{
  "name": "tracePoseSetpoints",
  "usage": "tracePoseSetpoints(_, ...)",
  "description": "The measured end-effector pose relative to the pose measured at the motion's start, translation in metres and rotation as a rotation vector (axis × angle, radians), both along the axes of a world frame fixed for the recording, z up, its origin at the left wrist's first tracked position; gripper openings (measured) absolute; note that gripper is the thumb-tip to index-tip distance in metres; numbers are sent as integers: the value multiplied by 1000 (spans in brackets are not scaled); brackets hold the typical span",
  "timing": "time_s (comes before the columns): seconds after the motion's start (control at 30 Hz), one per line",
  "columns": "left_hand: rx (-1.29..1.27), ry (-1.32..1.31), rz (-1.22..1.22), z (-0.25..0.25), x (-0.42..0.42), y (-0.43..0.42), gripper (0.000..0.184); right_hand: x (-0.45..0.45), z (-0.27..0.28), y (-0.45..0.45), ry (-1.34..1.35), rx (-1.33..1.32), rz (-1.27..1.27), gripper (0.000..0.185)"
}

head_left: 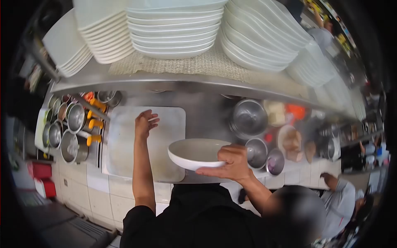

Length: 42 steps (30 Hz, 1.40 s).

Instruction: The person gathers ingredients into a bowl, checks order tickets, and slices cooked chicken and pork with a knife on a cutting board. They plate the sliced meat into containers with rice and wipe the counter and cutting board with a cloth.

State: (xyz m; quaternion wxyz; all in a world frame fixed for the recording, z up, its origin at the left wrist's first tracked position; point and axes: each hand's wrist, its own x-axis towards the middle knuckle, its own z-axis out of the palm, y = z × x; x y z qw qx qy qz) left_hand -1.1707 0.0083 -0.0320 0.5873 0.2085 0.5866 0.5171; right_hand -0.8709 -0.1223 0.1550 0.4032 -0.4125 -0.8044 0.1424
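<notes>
A white bowl [196, 153] is held up over the near edge of the steel counter [206, 99], its left side overlapping, in this view, the right edge of a white board [161, 159]. The right hand [232, 162] is clamped on the bowl's right end, thumb by the rim and fingers along the underside. The left hand [147, 123] is well apart from it, empty, fingers loosely parted and slightly curled, above the far half of the board, between its two far corners.

Right of the bowl, toward the counter's right end, stand metal bowls [249, 117], a bright orange item [295, 111] and a round container of brown food [288, 138]. At the left end, beyond the board's left edge, are metal pots [74, 146] and yellow-orange handles [94, 139].

Along the far side, a raised shelf [182, 84] bears stacks of white dishes [173, 33] on a woven mat [182, 66]. A person in a grey shirt [341, 202] is at the lower right, beyond the near edge.
</notes>
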Motion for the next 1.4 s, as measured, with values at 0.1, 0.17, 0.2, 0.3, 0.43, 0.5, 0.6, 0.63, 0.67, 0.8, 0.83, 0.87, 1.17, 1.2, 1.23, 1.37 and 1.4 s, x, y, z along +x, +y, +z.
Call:
tracePoseSetpoints(0.1,97,-99,-105,-36,-23,61,49,-19,-12,2,9,-25,-106,55)
tracePoseSetpoints(0.17,128,-157,-116,-53,-22,98,47,-30,-28,6,43,-23,-163,56)
tracePoseSetpoints(0.2,146,-182,-106,-60,-27,114,46,-35,-32,7,34,-13,-190,55)
tracePoseSetpoints(0.3,88,-216,-156,-79,-24,153,40,-55,-36,17,83,37,-251,53)
tracePoseSetpoints(0.43,41,-102,-199,-88,-17,170,33,-68,-71,37,-13,108,-252,54)
tracePoseSetpoints(0.5,36,-5,-85,-74,-10,160,28,-78,-79,44,-84,132,-232,51)
tracePoseSetpoints(0.6,76,66,-63,-75,-31,150,26,-92,-98,58,-171,199,-193,55)
tracePoseSetpoints(0.63,82,97,-72,-75,-40,148,26,-96,-104,63,-185,230,-179,57)
tracePoseSetpoints(0.67,61,77,-78,-75,-53,146,30,-100,-111,69,-200,262,-166,59)
tracePoseSetpoints(0.8,55,142,15,-44,-84,120,30,-113,-133,97,-228,271,-96,58)
tracePoseSetpoints(0.83,43,148,32,-48,-94,120,31,-115,-140,105,-235,247,-81,57)
tracePoseSetpoints(0.87,34,154,47,-50,-103,121,32,-116,-146,113,-284,202,-48,52)
tracePoseSetpoints(1.17,120,-76,-42,-79,-144,65,61,-152,-227,170,-381,195,23,27)
tracePoseSetpoints(1.2,-18,-129,1,-84,-145,57,62,-162,-240,178,-361,106,51,27)
tracePoseSetpoints(1.23,73,-63,-5,-74,-130,27,64,-172,-244,179,-376,98,-9,30)
tracePoseSetpoints(1.37,98,9,-59,-81,-99,-72,52,-199,-263,192,-332,-91,-70,19)
tracePoseSetpoints(1.4,81,57,4,-68,-74,-96,49,-201,-262,194,-296,-57,-101,16)
